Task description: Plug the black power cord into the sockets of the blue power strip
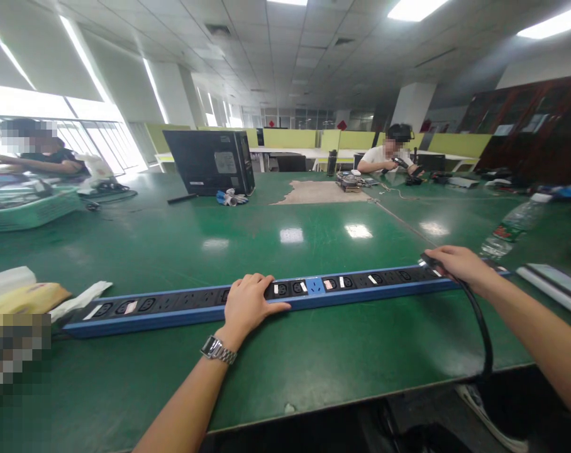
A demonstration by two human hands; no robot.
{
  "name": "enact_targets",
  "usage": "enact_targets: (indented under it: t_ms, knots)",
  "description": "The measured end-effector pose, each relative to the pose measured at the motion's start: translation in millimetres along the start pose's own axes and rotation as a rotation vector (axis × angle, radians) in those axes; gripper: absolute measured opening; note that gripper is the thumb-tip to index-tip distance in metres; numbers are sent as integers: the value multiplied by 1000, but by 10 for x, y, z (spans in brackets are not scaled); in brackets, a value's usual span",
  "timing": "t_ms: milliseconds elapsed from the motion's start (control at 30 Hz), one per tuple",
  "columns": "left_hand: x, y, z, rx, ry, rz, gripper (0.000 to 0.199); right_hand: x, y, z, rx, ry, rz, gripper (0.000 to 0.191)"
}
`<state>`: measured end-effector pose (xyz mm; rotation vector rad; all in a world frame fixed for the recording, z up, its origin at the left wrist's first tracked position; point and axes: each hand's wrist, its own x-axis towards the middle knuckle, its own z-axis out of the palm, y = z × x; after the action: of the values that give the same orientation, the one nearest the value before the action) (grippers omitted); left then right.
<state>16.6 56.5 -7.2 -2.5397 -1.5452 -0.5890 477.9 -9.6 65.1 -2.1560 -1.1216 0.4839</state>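
Green desk [163, 251], long blue power strip [316, 287] lying across it
Left hand [248, 305] is wrapped over the strip's middle, thumb splayed; right hand [458, 263] is pinching a black cable plug [426, 260] further along it, plastic bottle [512, 229] just beyond that hand.

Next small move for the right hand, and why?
Probably align the plug with a socket and, if free, press gently. The right hand holds the plug at the right part of the power strip, while the left hand lies across its middle, placed to steady it. Whether the plug is already partly in, I can't tell.
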Motion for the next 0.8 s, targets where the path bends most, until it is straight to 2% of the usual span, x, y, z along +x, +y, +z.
enact_targets:
  t_ms: [200, 333, 467, 633, 800]
  knots:
    - [-86, -50, -12, -18, 24, 27, 68, 174, 156, 71, 112, 59, -63, 43]
    - [-117, -51, -29, -17, 17, 29, 68, 270, 343, 296, 106, 96, -102, 46]
    - [-107, -40, -32, 3, 5, 29, 68, 313, 522, 484, 34, 220, -189, 52]
    - [-86, -61, -24, -5, -9, 35, 69, 429, 678, 442, 3, 222, -254, 51]
    - [-139, -91, 7, -19, 22, 48, 70, 367, 819, 413, -80, 233, -180, 51]
